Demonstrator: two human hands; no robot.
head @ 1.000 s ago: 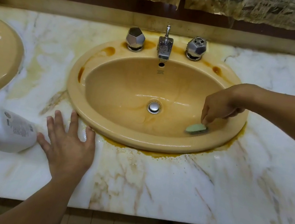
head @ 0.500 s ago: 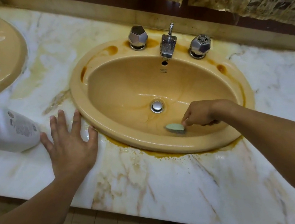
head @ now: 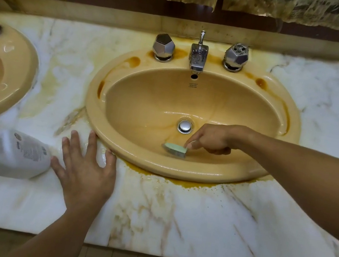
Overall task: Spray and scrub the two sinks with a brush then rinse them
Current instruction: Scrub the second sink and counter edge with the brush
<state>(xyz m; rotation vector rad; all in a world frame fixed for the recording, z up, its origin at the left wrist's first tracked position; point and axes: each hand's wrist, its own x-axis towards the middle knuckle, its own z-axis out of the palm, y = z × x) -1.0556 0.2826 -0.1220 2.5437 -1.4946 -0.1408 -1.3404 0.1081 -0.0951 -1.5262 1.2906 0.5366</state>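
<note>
Down in the sink (head: pixel 201 172), the right hand (head: pixel 212 138) pinched one end of a small green brush (head: pixel 175 148), fingers curled round it. The brush lay on the basin's front slope, just below the drain (head: pixel 184 126), its long axis running left to right, its free end pointing left. The left hand (head: pixel 88 173) rested flat on the marble counter (head: pixel 214 227), fingers spread, fingertips at the sink's rim. A white bottle (head: pixel 8 152) lay on its side beside the thumb.
</note>
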